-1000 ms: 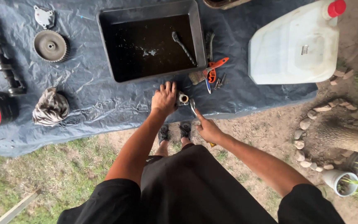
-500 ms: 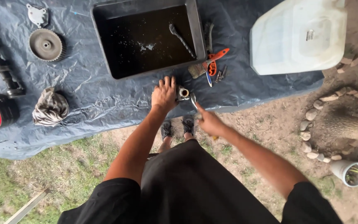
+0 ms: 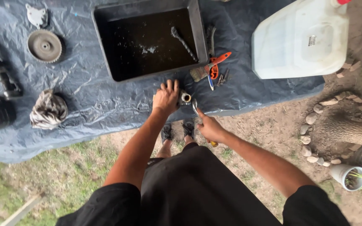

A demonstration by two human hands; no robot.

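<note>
Your 2 hands meet at a small metal part on the blue tarp, just below the black tray.

Far to the left of your fingers lie a crumpled rag (image 3: 48, 109) and, above it, a toothed gear (image 3: 44, 45) on the blue tarp (image 3: 89, 96). Your left hand (image 3: 166, 97) lies palm down with its fingers (image 3: 169, 86) spread, pressing the small metal part (image 3: 184, 98) that sits just right of them against the tarp. Just above those fingertips is the near wall of the black tray (image 3: 156, 76), which holds dark liquid. Your right hand (image 3: 209, 127) is closed around a thin metal tool (image 3: 195, 104) whose tip touches the part. Up and to the right of your fingers lie an orange-handled cutter (image 3: 215, 68) and a brush (image 3: 198, 74); well beyond them sits a white plastic jug (image 3: 300, 39).
</note>
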